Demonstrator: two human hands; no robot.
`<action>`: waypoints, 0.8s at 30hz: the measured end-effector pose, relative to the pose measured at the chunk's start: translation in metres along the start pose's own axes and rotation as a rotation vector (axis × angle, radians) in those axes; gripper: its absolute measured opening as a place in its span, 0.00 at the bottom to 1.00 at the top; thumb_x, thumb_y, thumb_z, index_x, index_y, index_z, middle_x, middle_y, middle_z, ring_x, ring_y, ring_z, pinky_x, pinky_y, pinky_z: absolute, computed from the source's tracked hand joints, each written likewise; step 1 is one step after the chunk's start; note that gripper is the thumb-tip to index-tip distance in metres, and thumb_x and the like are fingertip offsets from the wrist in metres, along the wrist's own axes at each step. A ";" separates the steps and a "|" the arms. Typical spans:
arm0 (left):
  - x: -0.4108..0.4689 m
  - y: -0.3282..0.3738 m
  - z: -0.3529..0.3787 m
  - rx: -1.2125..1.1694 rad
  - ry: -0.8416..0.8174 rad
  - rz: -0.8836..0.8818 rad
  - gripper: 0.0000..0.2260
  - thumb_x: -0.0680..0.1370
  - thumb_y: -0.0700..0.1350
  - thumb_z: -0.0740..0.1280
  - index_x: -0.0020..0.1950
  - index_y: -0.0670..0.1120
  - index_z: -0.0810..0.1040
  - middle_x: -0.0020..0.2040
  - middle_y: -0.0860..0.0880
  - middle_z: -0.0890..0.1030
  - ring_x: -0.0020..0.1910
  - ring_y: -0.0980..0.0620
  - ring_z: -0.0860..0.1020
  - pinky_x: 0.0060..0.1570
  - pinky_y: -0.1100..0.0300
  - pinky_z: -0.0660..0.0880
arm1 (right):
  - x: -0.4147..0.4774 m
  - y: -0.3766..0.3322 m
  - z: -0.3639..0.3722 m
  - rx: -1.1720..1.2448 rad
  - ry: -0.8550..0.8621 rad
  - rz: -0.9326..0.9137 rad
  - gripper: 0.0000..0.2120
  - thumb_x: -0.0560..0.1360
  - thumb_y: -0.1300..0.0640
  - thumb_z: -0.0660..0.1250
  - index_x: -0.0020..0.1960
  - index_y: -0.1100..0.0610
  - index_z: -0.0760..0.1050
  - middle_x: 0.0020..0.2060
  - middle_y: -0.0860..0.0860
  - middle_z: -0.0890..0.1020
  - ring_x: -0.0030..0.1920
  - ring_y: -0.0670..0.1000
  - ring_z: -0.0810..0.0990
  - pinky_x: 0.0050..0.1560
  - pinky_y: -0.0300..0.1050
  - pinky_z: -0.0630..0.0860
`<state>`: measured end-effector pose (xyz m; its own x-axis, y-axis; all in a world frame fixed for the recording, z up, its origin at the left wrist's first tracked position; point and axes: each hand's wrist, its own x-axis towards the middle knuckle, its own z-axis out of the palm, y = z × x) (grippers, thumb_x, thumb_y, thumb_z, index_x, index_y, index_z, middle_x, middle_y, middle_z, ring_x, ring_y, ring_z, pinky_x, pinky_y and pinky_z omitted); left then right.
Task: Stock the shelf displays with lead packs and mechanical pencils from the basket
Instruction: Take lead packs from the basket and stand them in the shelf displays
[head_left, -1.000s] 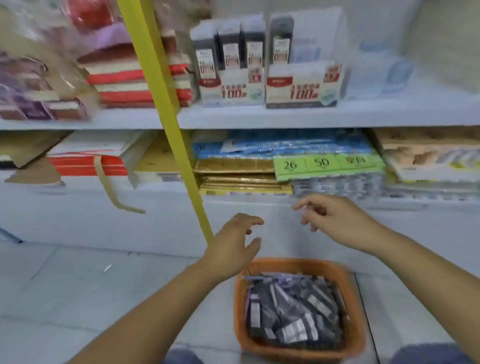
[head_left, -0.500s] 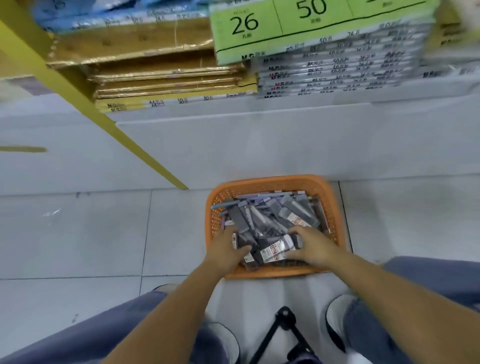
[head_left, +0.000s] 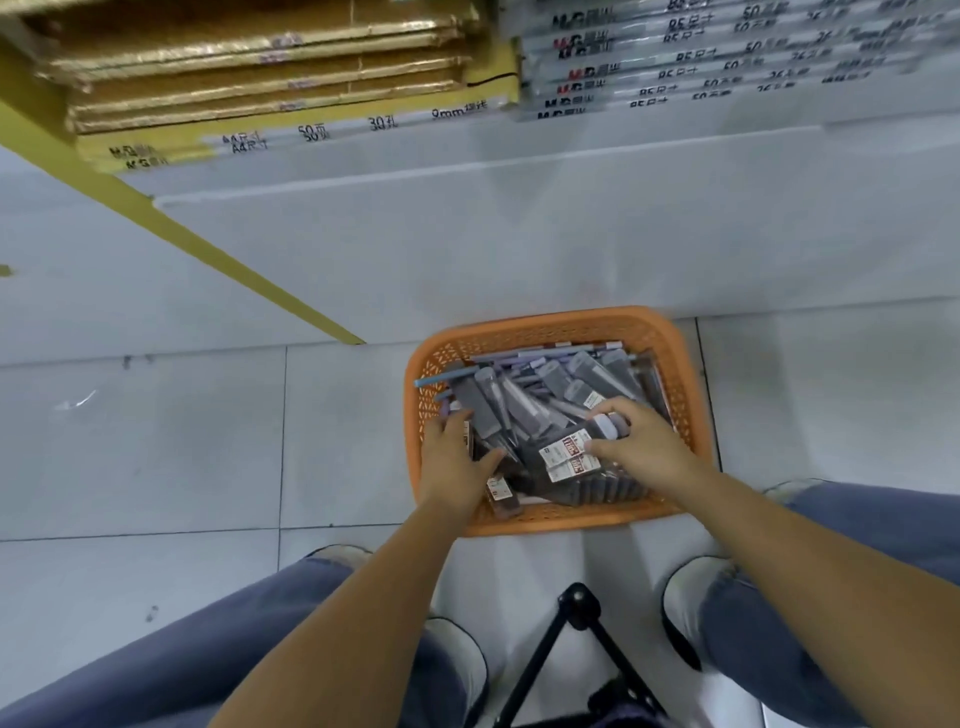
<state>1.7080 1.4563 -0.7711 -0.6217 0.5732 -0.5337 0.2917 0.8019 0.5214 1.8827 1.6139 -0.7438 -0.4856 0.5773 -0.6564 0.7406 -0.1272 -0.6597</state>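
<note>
Both hands are down in the orange basket (head_left: 545, 323), apart from each other. The left hand (head_left: 456, 465) lies among the packs by the left wall, and I cannot tell if it holds one, while the right hand (head_left: 641, 449) curls fingers and thumb round a dark lead pack (head_left: 563, 458) with a white and red label. One second ago both hands were up before the shelf; now they are in the basket, which stands on the tiled floor (head_left: 156, 441) against the white shelf base (head_left: 519, 234), full of grey packs lying crosswise and some thin mechanical pencils (head_left: 436, 380).
</note>
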 end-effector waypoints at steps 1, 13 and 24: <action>0.003 0.002 -0.001 -0.019 0.028 -0.015 0.30 0.75 0.50 0.74 0.75 0.49 0.68 0.73 0.47 0.66 0.72 0.47 0.67 0.73 0.53 0.64 | 0.000 -0.001 -0.005 0.060 0.003 0.023 0.11 0.71 0.61 0.75 0.50 0.52 0.77 0.49 0.53 0.81 0.42 0.49 0.82 0.42 0.45 0.79; 0.042 0.028 0.012 -0.144 0.125 -0.076 0.37 0.69 0.54 0.79 0.72 0.50 0.66 0.68 0.47 0.71 0.69 0.46 0.69 0.72 0.46 0.67 | 0.002 0.005 -0.013 0.243 0.027 0.060 0.11 0.73 0.62 0.73 0.51 0.48 0.80 0.51 0.53 0.80 0.34 0.53 0.84 0.35 0.38 0.80; 0.036 0.032 0.012 -0.280 -0.023 -0.060 0.30 0.72 0.39 0.75 0.72 0.52 0.70 0.61 0.52 0.81 0.60 0.51 0.80 0.59 0.50 0.80 | 0.004 0.008 -0.005 0.202 0.045 0.058 0.10 0.74 0.56 0.72 0.54 0.52 0.76 0.49 0.53 0.80 0.41 0.49 0.80 0.33 0.34 0.75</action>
<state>1.7035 1.5044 -0.7821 -0.6147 0.5319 -0.5824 0.0407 0.7588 0.6500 1.8885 1.6191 -0.7501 -0.4204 0.5996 -0.6810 0.6564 -0.3171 -0.6845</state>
